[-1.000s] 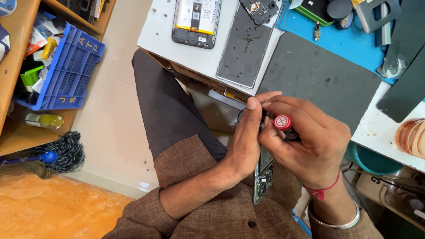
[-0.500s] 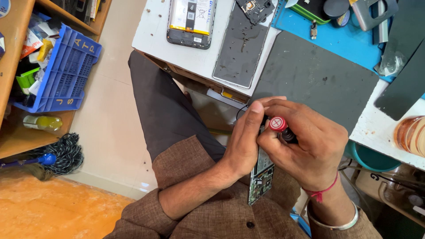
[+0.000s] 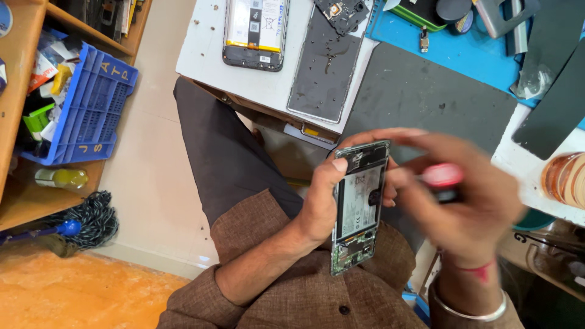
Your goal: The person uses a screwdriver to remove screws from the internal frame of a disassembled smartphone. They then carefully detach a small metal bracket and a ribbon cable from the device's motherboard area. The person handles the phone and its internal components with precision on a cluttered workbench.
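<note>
Starting far left of the opened phone (image 3: 359,207): blue crate (image 3: 85,109) on a wooden shelf (image 3: 24,195), mop head (image 3: 91,222) on the floor below it. Next, up-left of the phone, a second opened handset (image 3: 255,30) w/ battery showing and a grey back panel (image 3: 326,64) lie on the white tabletop (image 3: 201,55). Left hand (image 3: 323,204) grips the opened phone by its edge, thumb on the left side, fingers (image 3: 381,198) wrapped behind; phone held upright over the lap, insides facing the cam. Right of the phone, the right hand (image 3: 469,207) is blurred, fingers closed on a red-capped tool (image 3: 443,180) just beside the phone. Dark mat (image 3: 426,91) above-right.
</note>
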